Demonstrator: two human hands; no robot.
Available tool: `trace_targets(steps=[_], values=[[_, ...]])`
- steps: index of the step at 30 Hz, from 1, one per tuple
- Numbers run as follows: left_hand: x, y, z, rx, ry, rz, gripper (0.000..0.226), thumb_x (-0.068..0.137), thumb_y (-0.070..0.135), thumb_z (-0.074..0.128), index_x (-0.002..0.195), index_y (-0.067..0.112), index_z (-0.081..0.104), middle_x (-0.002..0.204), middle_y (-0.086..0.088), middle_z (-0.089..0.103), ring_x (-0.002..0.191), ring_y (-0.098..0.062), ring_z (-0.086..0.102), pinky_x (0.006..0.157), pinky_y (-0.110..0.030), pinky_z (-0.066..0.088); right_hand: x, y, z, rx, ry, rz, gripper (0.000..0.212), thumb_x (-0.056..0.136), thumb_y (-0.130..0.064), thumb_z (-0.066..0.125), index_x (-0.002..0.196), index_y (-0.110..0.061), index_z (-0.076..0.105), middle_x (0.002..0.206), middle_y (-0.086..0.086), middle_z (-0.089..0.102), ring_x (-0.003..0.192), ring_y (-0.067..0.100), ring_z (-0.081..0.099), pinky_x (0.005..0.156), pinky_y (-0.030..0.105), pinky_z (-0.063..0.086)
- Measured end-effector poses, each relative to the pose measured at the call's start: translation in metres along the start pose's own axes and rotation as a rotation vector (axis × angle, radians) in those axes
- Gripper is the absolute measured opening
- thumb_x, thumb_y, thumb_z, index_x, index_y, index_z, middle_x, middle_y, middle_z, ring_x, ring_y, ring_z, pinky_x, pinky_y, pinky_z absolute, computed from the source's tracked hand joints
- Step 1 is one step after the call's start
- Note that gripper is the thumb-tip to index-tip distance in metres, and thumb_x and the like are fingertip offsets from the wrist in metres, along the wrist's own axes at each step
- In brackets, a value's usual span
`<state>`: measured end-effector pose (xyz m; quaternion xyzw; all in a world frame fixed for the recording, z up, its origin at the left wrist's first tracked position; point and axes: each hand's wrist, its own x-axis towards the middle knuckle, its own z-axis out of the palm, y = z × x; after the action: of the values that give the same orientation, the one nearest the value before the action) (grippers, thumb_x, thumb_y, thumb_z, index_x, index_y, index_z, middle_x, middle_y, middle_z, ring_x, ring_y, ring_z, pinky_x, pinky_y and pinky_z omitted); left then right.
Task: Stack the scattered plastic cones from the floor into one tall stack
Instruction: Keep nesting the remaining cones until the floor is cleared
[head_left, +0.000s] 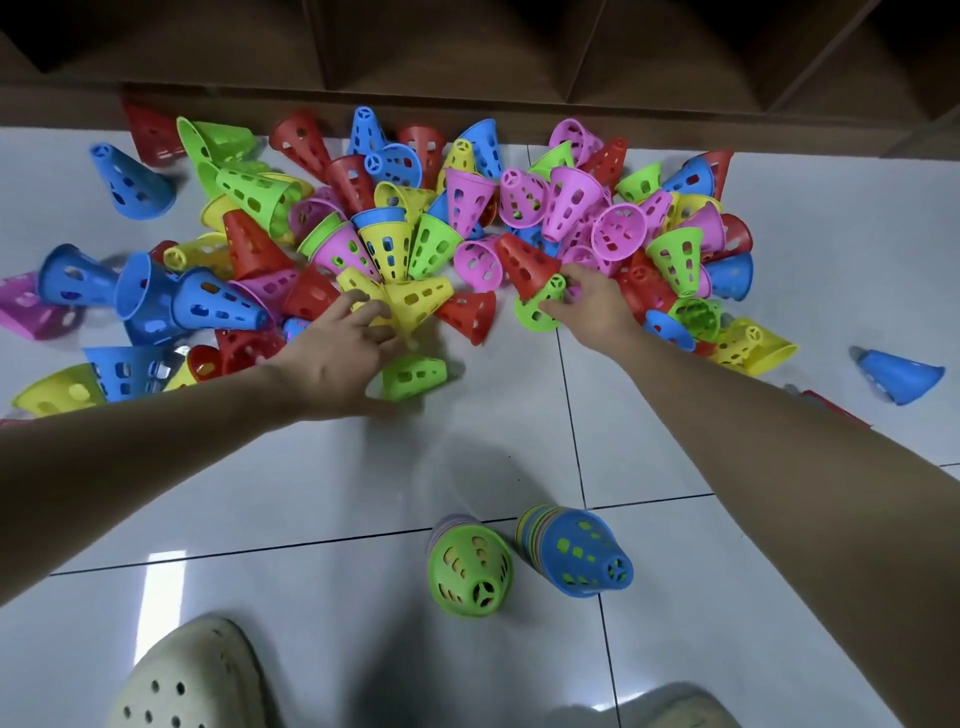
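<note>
A pile of plastic cones (395, 223) in blue, green, red, yellow and pink lies scattered across the white tiled floor (260, 493), against a wooden shelf (467, 57); the left hand (337, 358) reaches into the near edge of the pile, its grip spread wide with fingers on a yellow cone (415, 306), a green cone (413, 376) lying just beside the thumb; further right, the right hand (589, 304) pinches a small green cone (543, 306) in a narrow grip; nearer the person stand two short stacks, one topped green (470, 569), one topped blue (584, 553); a pale clog (187, 675) shows at the bottom.
</note>
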<state>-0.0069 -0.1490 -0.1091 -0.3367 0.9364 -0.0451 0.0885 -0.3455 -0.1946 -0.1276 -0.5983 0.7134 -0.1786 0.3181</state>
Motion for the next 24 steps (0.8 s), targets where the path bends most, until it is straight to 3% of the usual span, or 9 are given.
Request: trace_targets(steps=[2,4,8,11,13,15,20,22,24], values=[[-0.009,0.011,0.001,-0.152,0.091,-0.037,0.088,0.073,0.083,0.047,0.124,0.013,0.067,0.105,-0.004,0.071,0.115,-0.03,0.053,0.101,-0.044,0.03,-0.005,0.001,-0.001,0.041,-0.017,-0.004,0.031,0.083,-0.012,0.078,0.11,-0.005,0.066,0.091,-0.001,0.065,0.082,0.009,0.061,0.076,0.018,0.05],[-0.017,0.026,-0.001,-0.361,0.076,-0.132,0.092,0.071,0.089,0.041,0.119,0.015,0.067,0.1,-0.002,0.067,0.109,-0.027,0.053,0.095,-0.041,0.035,-0.011,0.0,-0.005,0.083,-0.017,-0.014,0.035,0.083,-0.017,0.079,0.114,-0.008,0.066,0.092,-0.001,0.064,0.082,0.008,0.06,0.07,0.007,0.046],[-0.029,0.057,-0.028,-1.075,0.014,-0.465,0.077,0.063,0.088,0.057,0.103,0.023,0.068,0.093,0.008,0.065,0.086,-0.008,0.057,0.079,-0.03,0.046,-0.028,-0.002,-0.022,0.123,-0.076,-0.004,0.034,0.078,-0.036,0.08,0.099,-0.013,0.068,0.087,0.013,0.071,0.075,0.014,0.061,0.073,0.037,0.051],[-0.036,0.075,-0.049,-1.569,-0.062,-0.633,0.067,0.064,0.075,0.062,0.094,0.016,0.069,0.084,0.007,0.069,0.075,-0.007,0.059,0.074,-0.027,0.045,-0.052,-0.015,-0.045,0.255,-0.148,0.017,0.025,0.084,-0.022,0.077,0.094,-0.003,0.065,0.088,0.016,0.072,0.079,0.017,0.066,0.081,0.045,0.055],[-0.043,0.084,-0.061,-1.886,-0.066,-0.643,0.059,0.068,0.064,0.066,0.091,0.01,0.069,0.085,0.001,0.069,0.077,-0.015,0.06,0.073,-0.033,0.043,-0.076,-0.032,-0.066,0.302,-0.166,0.02,0.015,0.089,-0.015,0.074,0.086,-0.005,0.063,0.075,0.007,0.07,0.073,0.011,0.064,0.069,0.03,0.055],[-0.05,0.092,-0.069,-2.108,-0.079,-0.636,0.054,0.071,0.056,0.068,0.095,0.008,0.069,0.089,-0.005,0.068,0.078,-0.019,0.059,0.071,-0.033,0.042,-0.106,-0.048,-0.086,0.36,-0.166,0.046,0.018,0.091,-0.017,0.072,0.08,-0.013,0.058,0.061,-0.004,0.054,0.065,0.006,0.058,0.058,0.014,0.048],[-0.064,0.109,-0.073,-2.212,-0.083,-0.634,0.085,0.06,0.061,0.085,0.112,-0.001,0.06,0.092,-0.009,0.065,0.082,-0.021,0.062,0.071,-0.033,0.045,-0.185,-0.063,-0.122,0.356,-0.256,-0.001,0.032,0.075,-0.026,0.074,0.088,-0.002,0.057,0.079,-0.002,0.072,0.076,0.009,0.067,0.075,0.021,0.054],[-0.071,0.112,-0.079,-2.207,-0.068,-0.607,0.082,0.059,0.062,0.086,0.11,0.004,0.06,0.096,-0.01,0.064,0.087,-0.022,0.063,0.075,-0.036,0.044,-0.217,-0.062,-0.131,0.298,-0.286,-0.046,0.035,0.073,-0.025,0.077,0.09,-0.001,0.058,0.091,-0.003,0.076,0.086,0.008,0.072,0.081,0.018,0.053],[-0.079,0.116,-0.089,-2.175,-0.086,-0.539,0.071,0.063,0.059,0.083,0.106,0.008,0.06,0.099,-0.009,0.062,0.094,-0.023,0.06,0.081,-0.037,0.042,-0.246,-0.06,-0.135,0.107,-0.321,-0.141,0.035,0.074,-0.035,0.079,0.098,-0.013,0.065,0.108,-0.013,0.074,0.1,0.004,0.07,0.09,0.018,0.051]])
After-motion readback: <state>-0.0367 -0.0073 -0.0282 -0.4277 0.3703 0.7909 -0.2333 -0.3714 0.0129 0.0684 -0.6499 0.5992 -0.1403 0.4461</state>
